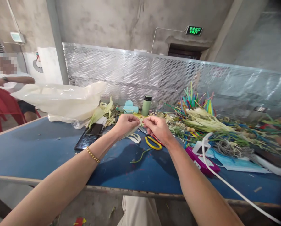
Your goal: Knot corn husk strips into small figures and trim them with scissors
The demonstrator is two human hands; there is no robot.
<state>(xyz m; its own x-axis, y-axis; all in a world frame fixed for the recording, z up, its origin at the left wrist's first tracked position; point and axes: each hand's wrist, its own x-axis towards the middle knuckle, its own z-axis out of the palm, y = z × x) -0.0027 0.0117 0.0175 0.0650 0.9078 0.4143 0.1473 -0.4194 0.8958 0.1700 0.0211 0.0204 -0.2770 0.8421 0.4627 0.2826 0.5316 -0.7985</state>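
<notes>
Above the middle of the blue table, my left hand [127, 125] and my right hand [157, 128] almost meet at the fingertips. Both are closed in a pinch on a thin pale strip [140, 121], which looks like corn husk; its exact form is too small to make out. Just beneath my hands lie a tool with a yellow loop handle [154, 144] and a red handle, and a pair of white loop handles [134, 138]. A short green strand [141, 156] rests nearer me.
The blue table [48, 150] bears a phone [90, 136], a large plastic bag [72, 100], a green bottle [146, 106], corn husks [206, 121], coloured stems [197, 102], a purple power strip [201, 161] with a white cable [234, 191], and masks [244, 164]. A person [20, 78] sits at left.
</notes>
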